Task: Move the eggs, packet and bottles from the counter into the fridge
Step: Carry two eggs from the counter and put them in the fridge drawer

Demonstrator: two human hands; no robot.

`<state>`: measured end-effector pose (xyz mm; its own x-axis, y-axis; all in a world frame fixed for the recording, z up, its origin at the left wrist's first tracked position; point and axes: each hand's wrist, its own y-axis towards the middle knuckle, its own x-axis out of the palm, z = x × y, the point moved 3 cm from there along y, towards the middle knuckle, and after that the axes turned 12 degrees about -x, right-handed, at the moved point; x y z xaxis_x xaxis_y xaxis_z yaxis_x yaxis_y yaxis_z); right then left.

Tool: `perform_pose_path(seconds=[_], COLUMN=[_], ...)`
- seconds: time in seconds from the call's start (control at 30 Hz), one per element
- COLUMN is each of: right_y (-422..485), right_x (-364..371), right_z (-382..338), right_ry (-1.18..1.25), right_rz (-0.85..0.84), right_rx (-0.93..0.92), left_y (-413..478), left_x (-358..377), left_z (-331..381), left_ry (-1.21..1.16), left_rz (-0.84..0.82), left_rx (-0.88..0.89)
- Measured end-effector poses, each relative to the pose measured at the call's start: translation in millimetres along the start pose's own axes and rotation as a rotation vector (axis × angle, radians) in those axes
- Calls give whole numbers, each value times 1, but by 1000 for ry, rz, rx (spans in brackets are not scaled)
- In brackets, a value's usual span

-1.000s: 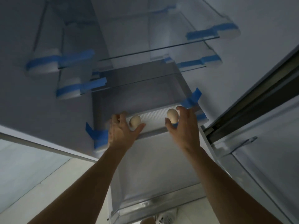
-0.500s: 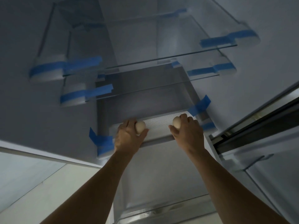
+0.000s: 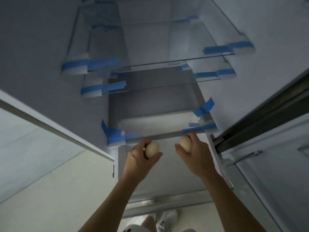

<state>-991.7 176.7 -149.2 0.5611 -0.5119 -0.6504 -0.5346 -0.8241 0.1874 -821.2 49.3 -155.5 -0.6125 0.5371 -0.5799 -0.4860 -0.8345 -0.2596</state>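
Note:
I look into an open fridge. My left hand (image 3: 142,161) is shut on a pale beige egg (image 3: 151,149), and my right hand (image 3: 194,156) is shut on a second beige egg (image 3: 185,144). Both hands sit just below the front edge of the ribbed white shelf (image 3: 160,123), over the clear drawer (image 3: 167,180) at the bottom of the fridge. The packet and bottles are out of view.
Glass shelves (image 3: 167,61) held with blue tape (image 3: 203,108) stack above the ribbed shelf. The fridge door (image 3: 270,164) stands open at the right, a white side panel (image 3: 41,124) at the left. My shoes (image 3: 164,218) show on the pale floor below.
Both hands, each still holding its egg, have dropped from the ribbed shelf's front lip to just below it. The camera has tilted downward, so shoes and floor have come into view.

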Motion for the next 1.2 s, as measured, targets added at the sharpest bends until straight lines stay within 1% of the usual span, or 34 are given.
perform_pose_path(seconds=[0.07, 0.27, 0.43, 0.53, 0.67, 0.77, 0.83, 0.97, 1.2], right_y=[-16, -41, -39, -36, -31, -28, -27, -27, -35], right_x=[4, 29, 55, 69, 86, 100, 108, 119, 135], right_z=[6, 35, 57, 71, 87, 96, 102, 111, 120], right_ry=[17, -104, -157, -153, -126, -153, -188, -303, -470], right_rz=[-39, -239, -381, -425, -520, -557, -569, -547, -549], right_rx=[14, 71, 115, 104, 121, 117, 146, 184, 121], left_y=[-16, -25, -9, 2, 18, 26, 30, 31, 33], left_x=[10, 30, 41, 52, 66, 73, 76, 81, 85], left_z=[-14, -59, -85, -98, -111, -117, -124, -134, -148], left_ry=[-3, 8, 69, 131, 132, 133, 102, 69, 126], left_rz=[-54, -119, -97, -107, -121, -123, -121, -109, -82], left_rx=[-48, -207, -206, -150, -219, -254, -285, -302, -286])
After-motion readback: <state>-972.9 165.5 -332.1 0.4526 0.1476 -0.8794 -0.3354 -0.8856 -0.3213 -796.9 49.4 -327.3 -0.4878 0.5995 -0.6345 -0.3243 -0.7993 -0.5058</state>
